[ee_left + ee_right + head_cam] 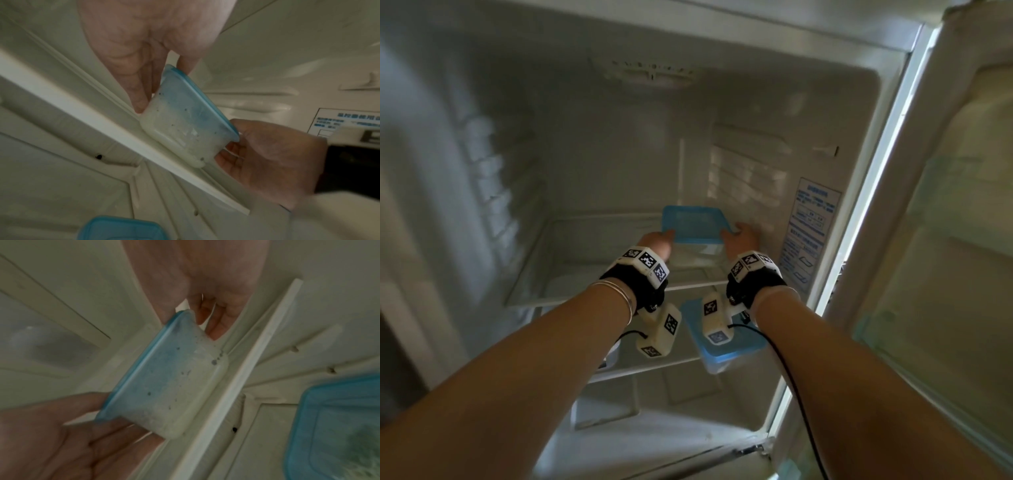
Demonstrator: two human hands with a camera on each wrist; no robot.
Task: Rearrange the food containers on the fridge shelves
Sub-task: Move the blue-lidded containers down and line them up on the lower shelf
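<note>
Fridge interior, listed from nearest to farthest, all places given from the upper shelf (599, 296).

1. Second tub (726, 346), blue lid, on the shelf below the upper shelf, toward its right end. We see it partly behind the wrist cameras; in the right wrist view its contents look pale and greenish, too blurred to name.

2. White item (611, 356) on the same lower shelf, left end, mostly hidden by the left forearm; we cannot tell what it is.

3. Left hand (659, 245), above the front edge of the upper shelf. Its fingers (139, 97) are curled down the left side of the tub, thumb at the lid rim.

4. Right hand (743, 240), level with the left. Its fingers (216, 326) wrap the right side of the tub, thumb at the lid corner.

5. Tub (693, 236), clear and frosted with a blue lid (693, 222), gripped between both hands at the right half of the upper shelf. Its base sits at the shelf's front rail; we cannot tell whether it rests fully on the shelf. Dark specks show on its wall.

6. Label (810, 222), blue print, on the fridge's right wall beyond the upper shelf's right end.
</note>
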